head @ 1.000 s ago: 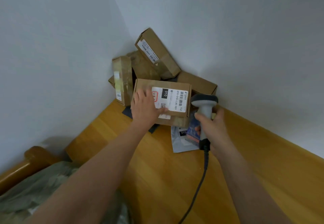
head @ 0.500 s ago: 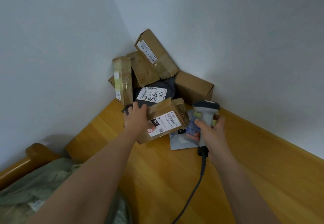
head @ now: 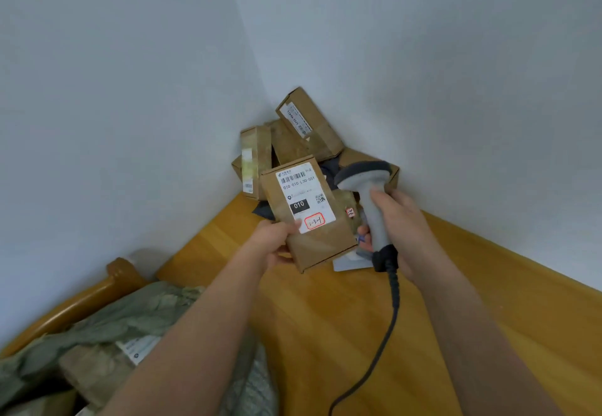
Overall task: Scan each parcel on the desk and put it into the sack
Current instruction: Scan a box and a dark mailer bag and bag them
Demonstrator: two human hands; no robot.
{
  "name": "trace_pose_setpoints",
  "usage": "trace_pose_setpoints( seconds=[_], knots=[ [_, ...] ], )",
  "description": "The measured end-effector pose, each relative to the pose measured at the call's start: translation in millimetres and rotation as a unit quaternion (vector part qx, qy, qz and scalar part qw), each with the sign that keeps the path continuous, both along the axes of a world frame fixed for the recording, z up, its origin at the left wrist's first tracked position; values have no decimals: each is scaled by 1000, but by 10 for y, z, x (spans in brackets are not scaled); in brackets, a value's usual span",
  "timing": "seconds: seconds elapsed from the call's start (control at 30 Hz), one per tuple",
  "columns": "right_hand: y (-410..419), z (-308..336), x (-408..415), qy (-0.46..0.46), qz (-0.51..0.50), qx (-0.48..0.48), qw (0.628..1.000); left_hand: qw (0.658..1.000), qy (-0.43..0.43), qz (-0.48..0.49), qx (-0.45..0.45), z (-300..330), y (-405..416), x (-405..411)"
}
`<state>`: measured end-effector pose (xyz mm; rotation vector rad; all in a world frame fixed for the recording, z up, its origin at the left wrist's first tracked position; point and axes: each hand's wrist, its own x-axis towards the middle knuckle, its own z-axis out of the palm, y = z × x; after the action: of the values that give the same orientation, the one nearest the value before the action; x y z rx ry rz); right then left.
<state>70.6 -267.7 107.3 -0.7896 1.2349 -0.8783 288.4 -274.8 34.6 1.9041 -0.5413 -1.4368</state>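
Green sack (head: 107,327) low left, parcels inside. Your left hand (head: 277,246) grips labelled cardboard parcel (head: 306,213) above the bench (head: 325,318). Corner parcel pile (head: 293,141) behind. Your right hand (head: 397,223) grips the corded scanner (head: 368,184) beside it.

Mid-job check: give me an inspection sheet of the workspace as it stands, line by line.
Surface: wooden desk set into a wall corner.
Job's things: labelled parcel held up, label facing the camera; pile of boxes stacked in the corner; green sack at lower left with parcels inside.
Clutter: grey mailer bag flat on the desk, partly hidden by the held parcel.
Grippers: left hand grips the parcel's lower edge; right hand grips the scanner, its head beside the label.
Cables: scanner cable runs from the handle down across the desk, out of frame.
Surroundings: plain white walls; wooden rail by the sack.
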Motion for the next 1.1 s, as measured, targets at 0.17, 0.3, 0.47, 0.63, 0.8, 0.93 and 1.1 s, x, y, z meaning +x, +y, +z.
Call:
trace_pose_setpoints(
  seconds=[0.17,0.3,0.47,0.63,0.8,0.93,1.1],
  knots=[
    [381,634,49,26,60,-77,995,1000,12,6,-9,230,354,100],
    [703,1016,128,34,78,-115,990,999,26,22,-12,367,646,195],
    [1044,1295,193,68,101,-158,980,999,29,34,-12,479,891,284],
    [1279,1486,186,88,106,-188,972,999,31,39,-15,563,1037,333],
    [1440,1615,140,114,100,-213,965,999,33,38,-17,585,1113,333],
    [1523,1682,93,116,88,-223,964,999,34,37,-16,592,1147,319],
    [1577,1705,57,120,86,-230,962,999,39,32,-14,578,1175,325]
  ],
)
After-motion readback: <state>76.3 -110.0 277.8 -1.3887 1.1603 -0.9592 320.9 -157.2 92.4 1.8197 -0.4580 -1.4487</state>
